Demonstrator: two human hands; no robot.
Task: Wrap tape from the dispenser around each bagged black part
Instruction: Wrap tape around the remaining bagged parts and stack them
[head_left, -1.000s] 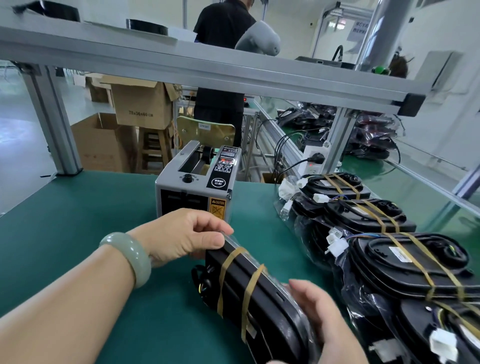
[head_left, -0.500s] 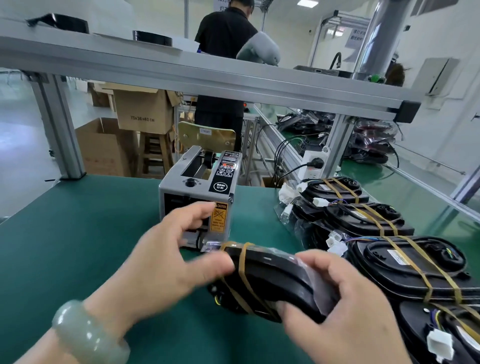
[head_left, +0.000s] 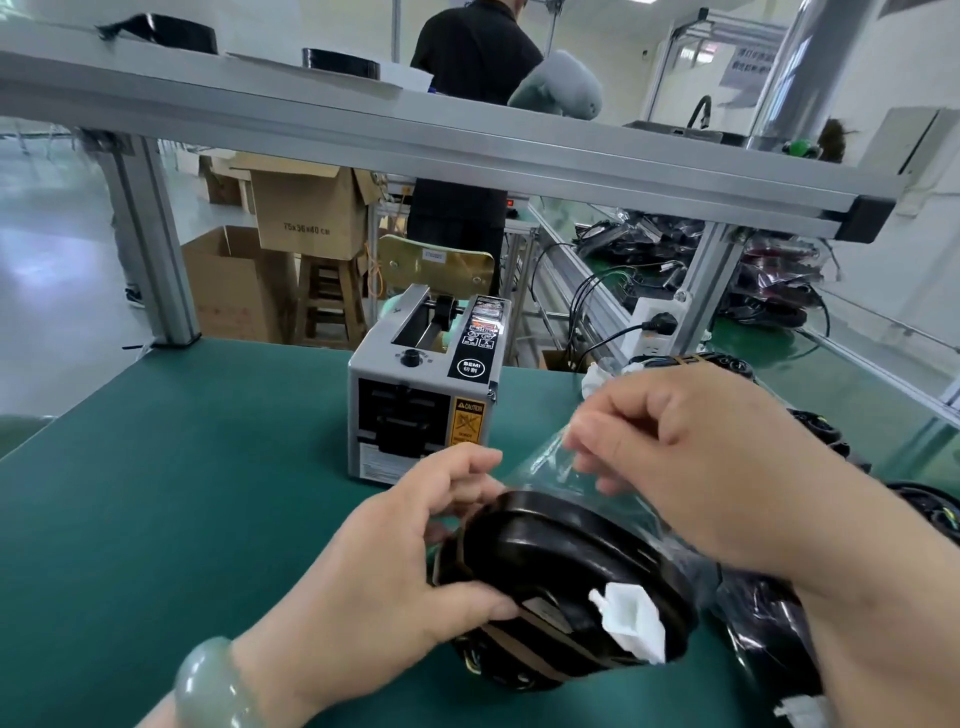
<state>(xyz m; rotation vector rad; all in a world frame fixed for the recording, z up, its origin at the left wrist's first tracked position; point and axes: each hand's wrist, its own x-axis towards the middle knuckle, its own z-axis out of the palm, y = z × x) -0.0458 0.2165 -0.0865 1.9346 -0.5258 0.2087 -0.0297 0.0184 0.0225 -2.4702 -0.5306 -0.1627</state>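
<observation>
1. Left grip (head_left: 395, 561) is clamped on the part (head_left: 561, 582) at its 9 o'clock. The thumb is pressed on the near rim and the fingers are curled over the far rim, so the part is kept tilted up towards the worker.
2. Right grip (head_left: 717, 467) is closed in a pinch on the loose end of the bag (head_left: 540, 467), drawn up at the part's 12 o'clock. This is judged to gather the slack film before it is bound down.
3. The part is held low at mid-view over the table (head_left: 156, 493); whether its lower edge rests there cannot be told. A white connector (head_left: 628, 618) is turned towards 5 o'clock, and tan tape bands (head_left: 524, 636) are seen round the near end.
4. The dispenser (head_left: 421, 395) is stood near, at the part's 11 o'clock, with its outlet faced towards the worker so a strip can be reached easily. No strip can be made out there.
5. Taped parts (head_left: 722, 361) are laid at 2 to 3 o'clock, kept apart from the work in hand.
</observation>
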